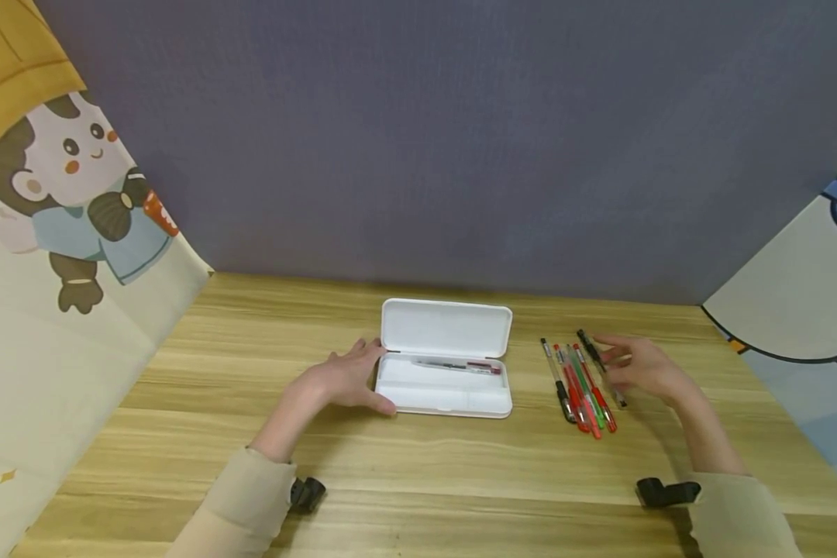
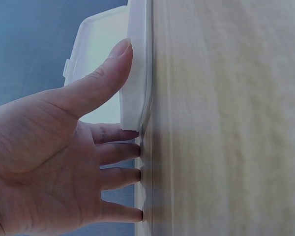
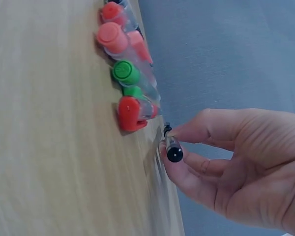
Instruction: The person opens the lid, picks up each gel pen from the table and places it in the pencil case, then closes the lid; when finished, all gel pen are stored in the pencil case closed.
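Note:
A white pencil case [image 1: 418, 409] lies with its lid [image 1: 446, 328] raised. One clear pen with a dark red end [image 1: 484, 368] rests in its rear compartment. At the case's left end is my left hand [image 1: 349, 380], fingers spread. Its thumb [image 2: 101, 86] lies along the case's front side, and the other fingertips reach down to the tabletop. On the right, my right hand [image 1: 638, 368] pinches a black pen [image 3: 174, 150] between thumb and fingers. Left of that hand lies a group of capped pens in red [image 1: 603, 407], green [image 1: 593, 399], pink [image 1: 594, 428] and black [image 1: 564, 403].
The wooden table [image 1: 446, 480] meets a grey-blue panel [image 1: 418, 155] behind the case. Cartoon-printed panels stand on the left [image 1: 14, 325] and right [image 1: 788, 310]. The loose pens lie close together, some overlapping.

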`<action>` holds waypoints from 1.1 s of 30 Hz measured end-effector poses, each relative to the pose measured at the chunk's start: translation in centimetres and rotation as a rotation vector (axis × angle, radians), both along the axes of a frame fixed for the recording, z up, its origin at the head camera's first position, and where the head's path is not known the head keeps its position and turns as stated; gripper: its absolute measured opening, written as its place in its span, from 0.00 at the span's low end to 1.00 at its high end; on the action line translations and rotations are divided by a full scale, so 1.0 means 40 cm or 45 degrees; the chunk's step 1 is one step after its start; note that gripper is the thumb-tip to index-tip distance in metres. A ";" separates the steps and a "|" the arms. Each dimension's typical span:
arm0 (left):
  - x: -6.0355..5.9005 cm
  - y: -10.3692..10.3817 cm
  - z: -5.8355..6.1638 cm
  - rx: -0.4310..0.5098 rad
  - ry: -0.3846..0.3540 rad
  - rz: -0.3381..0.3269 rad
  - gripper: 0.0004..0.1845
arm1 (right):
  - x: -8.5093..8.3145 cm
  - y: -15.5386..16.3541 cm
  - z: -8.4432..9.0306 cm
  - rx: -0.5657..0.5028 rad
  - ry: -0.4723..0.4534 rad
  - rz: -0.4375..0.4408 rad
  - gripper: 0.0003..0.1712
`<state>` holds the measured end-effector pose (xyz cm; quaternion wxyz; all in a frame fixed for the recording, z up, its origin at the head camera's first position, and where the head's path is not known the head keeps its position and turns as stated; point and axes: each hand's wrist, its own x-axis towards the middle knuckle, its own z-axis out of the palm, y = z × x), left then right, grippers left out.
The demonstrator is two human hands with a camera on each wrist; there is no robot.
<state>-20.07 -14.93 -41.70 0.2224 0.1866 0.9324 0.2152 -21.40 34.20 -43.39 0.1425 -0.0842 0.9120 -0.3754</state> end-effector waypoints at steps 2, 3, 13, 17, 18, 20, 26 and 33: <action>0.000 0.000 0.001 0.001 0.000 -0.003 0.60 | 0.002 0.001 0.005 -0.023 -0.012 -0.016 0.44; -0.001 0.000 0.001 0.001 0.000 -0.004 0.60 | 0.003 0.001 0.007 -0.039 -0.016 -0.018 0.45; -0.002 0.000 0.001 -0.002 0.010 -0.007 0.60 | 0.014 -0.014 0.033 -0.204 0.073 -0.018 0.44; -0.003 -0.001 0.001 -0.011 0.011 -0.006 0.60 | 0.018 -0.032 0.045 -0.211 0.149 -0.010 0.42; -0.003 -0.002 0.001 -0.011 0.012 -0.006 0.60 | 0.020 -0.039 0.049 -0.211 0.171 -0.008 0.42; -0.003 -0.002 0.000 -0.012 0.015 -0.002 0.60 | 0.026 -0.056 0.059 -0.211 0.210 -0.002 0.41; 0.001 -0.002 -0.009 0.017 0.017 -0.003 0.58 | 0.035 -0.129 0.076 -0.187 0.374 0.066 0.39; 0.002 -0.001 -0.006 0.032 0.021 0.002 0.57 | 0.016 -0.240 0.107 -0.262 0.556 0.154 0.35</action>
